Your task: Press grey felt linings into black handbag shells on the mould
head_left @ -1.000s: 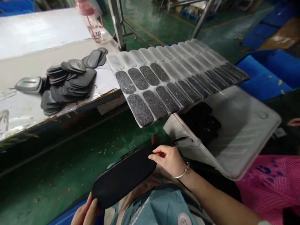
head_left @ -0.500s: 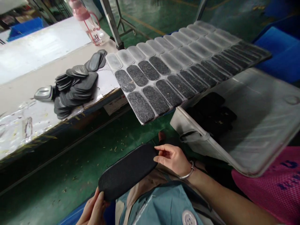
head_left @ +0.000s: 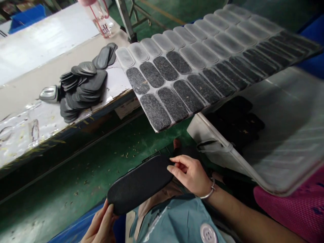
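A long black pad with rounded ends (head_left: pixel 140 185) is held above my lap, tilted up toward the right. My left hand (head_left: pixel 100 221) pinches its lower left end between thumb and fingers. At the other end, the thumb and index finger of my right hand (head_left: pixel 191 173) grip the pad's right edge; a metal bracelet (head_left: pixel 210 189) sits on that wrist. Beyond the hands lies a board with rows of rounded shapes (head_left: pixel 177 72), some pale, others speckled black. On the bench to the left, several dark rounded pads (head_left: pixel 84 87) are heaped in loose stacks.
A pale plastic bin (head_left: pixel 278 135) with black pieces (head_left: pixel 243 121) inside stands at the right, partly under the board. The white bench (head_left: pixel 48 128) runs along the left, with a pink-trimmed bottle (head_left: pixel 102 23) near its far end. Pink mesh (head_left: pixel 291 206) shows at lower right.
The view has shifted slightly, so the board and bench sit higher in the picture. Both hands still hold the black pad at its two ends, almost unmoved.
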`<state>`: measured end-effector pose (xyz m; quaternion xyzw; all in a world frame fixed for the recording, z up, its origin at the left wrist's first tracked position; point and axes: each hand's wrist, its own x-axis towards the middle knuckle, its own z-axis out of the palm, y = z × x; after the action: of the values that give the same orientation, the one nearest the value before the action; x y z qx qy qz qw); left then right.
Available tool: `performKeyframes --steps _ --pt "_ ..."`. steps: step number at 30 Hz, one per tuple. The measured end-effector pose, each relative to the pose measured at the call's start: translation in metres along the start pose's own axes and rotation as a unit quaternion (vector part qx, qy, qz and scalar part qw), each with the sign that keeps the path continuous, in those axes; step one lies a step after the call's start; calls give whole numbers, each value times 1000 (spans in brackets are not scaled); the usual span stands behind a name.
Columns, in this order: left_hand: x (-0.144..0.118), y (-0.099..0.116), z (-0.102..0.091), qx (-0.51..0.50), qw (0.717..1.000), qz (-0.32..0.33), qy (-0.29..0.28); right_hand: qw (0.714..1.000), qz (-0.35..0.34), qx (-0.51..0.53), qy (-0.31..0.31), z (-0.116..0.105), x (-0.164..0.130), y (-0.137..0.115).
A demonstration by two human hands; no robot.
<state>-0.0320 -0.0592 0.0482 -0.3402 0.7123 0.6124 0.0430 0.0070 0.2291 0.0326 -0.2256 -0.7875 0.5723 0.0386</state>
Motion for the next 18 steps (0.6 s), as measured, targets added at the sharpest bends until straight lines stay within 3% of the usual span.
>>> performKeyframes --steps 3,8,13,18 --pt "-1 -1 0 5 1000 3 -21 997 -35 -74 0 -1 2 -2" --pt "-2 -4 -2 46 992 81 -82 982 -57 -177 9 -3 0 1" --pt "4 -3 2 -54 995 45 -73 977 3 -214 -13 -2 9 -5" --pt "-1 -7 2 -100 992 27 -73 970 -4 -241 -13 0 6 -17"
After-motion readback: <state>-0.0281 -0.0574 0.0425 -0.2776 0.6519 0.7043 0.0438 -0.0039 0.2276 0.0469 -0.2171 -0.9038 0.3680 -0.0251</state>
